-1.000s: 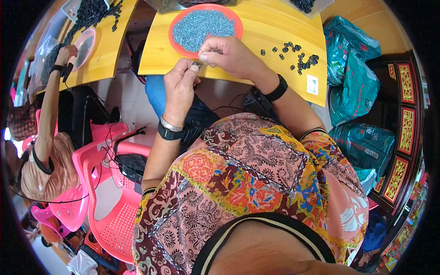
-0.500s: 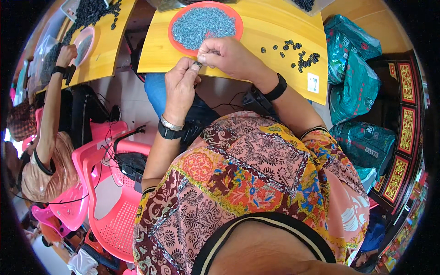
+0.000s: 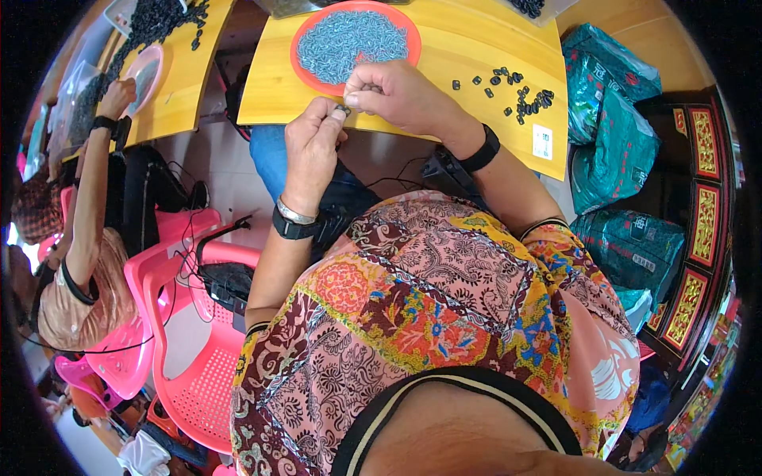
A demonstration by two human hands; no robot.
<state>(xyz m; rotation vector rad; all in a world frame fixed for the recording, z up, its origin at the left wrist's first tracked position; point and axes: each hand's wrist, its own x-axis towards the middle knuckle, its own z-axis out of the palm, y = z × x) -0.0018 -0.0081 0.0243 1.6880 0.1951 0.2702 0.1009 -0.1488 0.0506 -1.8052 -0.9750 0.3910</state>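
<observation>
Pinching together at the near edge of the yellow table [image 3: 476, 55], the left hand [image 3: 311, 147] and right hand [image 3: 397, 91] close their fingertips on one small dark part [image 3: 343, 109] held between them. Just beyond lies an orange plate [image 3: 302, 67] of grey-blue pieces; loose black parts [image 3: 524, 95] lie scattered to the right.

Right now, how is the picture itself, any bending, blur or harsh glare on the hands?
Head view: fisheye bends the yellow wooden table edges, black corners frame it; even daylight, no harsh glare; left hand and right hand look sharp.
</observation>
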